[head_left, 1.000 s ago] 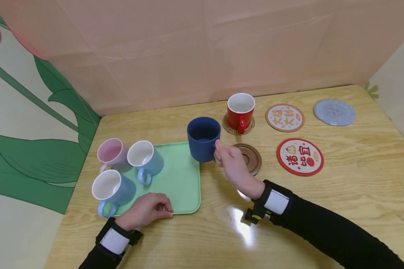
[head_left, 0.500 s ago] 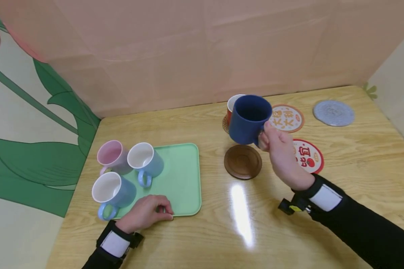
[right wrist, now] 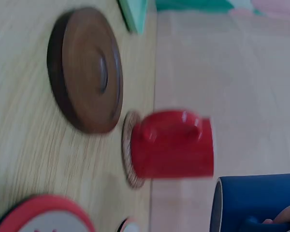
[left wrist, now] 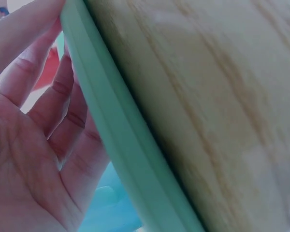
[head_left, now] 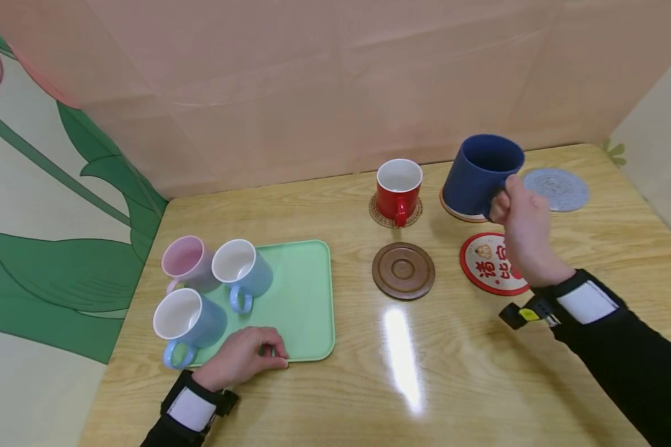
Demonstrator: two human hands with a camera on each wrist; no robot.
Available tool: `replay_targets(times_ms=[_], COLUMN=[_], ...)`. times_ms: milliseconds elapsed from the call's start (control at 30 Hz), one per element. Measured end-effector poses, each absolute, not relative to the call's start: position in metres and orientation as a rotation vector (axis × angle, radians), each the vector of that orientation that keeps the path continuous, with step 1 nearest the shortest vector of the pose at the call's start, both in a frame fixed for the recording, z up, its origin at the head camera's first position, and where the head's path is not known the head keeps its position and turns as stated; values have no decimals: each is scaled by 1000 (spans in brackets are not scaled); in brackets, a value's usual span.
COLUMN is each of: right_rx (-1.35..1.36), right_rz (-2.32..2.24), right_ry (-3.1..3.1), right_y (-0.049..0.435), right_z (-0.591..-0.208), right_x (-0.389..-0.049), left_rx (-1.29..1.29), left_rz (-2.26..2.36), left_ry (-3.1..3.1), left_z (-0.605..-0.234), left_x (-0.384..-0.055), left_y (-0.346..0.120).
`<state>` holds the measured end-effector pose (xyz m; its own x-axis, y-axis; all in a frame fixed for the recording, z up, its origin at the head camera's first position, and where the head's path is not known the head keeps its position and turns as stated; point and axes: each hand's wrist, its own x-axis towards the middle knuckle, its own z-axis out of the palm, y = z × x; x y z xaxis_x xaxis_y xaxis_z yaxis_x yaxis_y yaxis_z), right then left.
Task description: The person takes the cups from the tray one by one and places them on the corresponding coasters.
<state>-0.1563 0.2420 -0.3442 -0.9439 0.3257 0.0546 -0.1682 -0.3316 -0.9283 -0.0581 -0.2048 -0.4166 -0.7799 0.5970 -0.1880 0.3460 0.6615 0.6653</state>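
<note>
My right hand [head_left: 528, 233] grips the handle of a dark blue mug [head_left: 472, 180], which overlaps the orange-edged round coaster [head_left: 463, 217] in the head view. At the left edge of the right wrist view's lower corner area, the same blue mug [right wrist: 261, 193] shows with a fingertip at its handle. My left hand [head_left: 243, 355] pinches the front rim of a green tray [head_left: 302, 298]. In the left wrist view, thumb and fingers meet at the tray's rim [left wrist: 116, 116]. On the tray's left part are two light blue mugs [head_left: 254, 273] and a pink-lilac mug [head_left: 201, 267].
A red mug [head_left: 397, 195] stands on a woven coaster [head_left: 376, 212] at the back. Before it lies a brown wooden coaster [head_left: 404, 271]. Farther right are a red-edged coaster [head_left: 483, 267] and a blue-grey coaster [head_left: 561, 189]. A pinkish covered wall [head_left: 313, 93] borders the table's back.
My right hand has carried the blue mug rightward from beside the tray, past the brown coaster and red mug, to the orange-edged coaster. My left hand stays at the tray's rim.
</note>
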Motion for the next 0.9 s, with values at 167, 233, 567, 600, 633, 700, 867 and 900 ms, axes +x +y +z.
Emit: replay_targets(times_ms=[167, 233, 567, 600, 633, 700, 867, 900], right_rx=[-331, -377, -569, -582, -593, -598, -563, -557], right_rz=[2329, 2320, 2254, 2242, 2236, 2236, 2270, 2277], right_ry=[-1530, -1513, -1569, -1584, -1591, -1594, -1610, -1615], right_y=[261, 267, 284, 285, 286, 286, 285, 285], right_z=[-356, -362, -388, -390, -392, -394, -399, -400], right_x=[-173, -179, -208, -210, -212, -217, -223, -224], left_rx=[758, 767, 741, 740, 742, 745, 752, 751], left_rz=[897, 910, 891, 891, 893, 894, 897, 898], left_ry=[2502, 2506, 2512, 2514, 2517, 2525, 2534, 2532], left_z=[-418, -417, -419, -419, -419, -419, -419, -419], left_x=[-57, -56, -54, -54, -54, -54, -54, -54], left_y=[-205, -205, -205, -205, -205, -205, -205, -205])
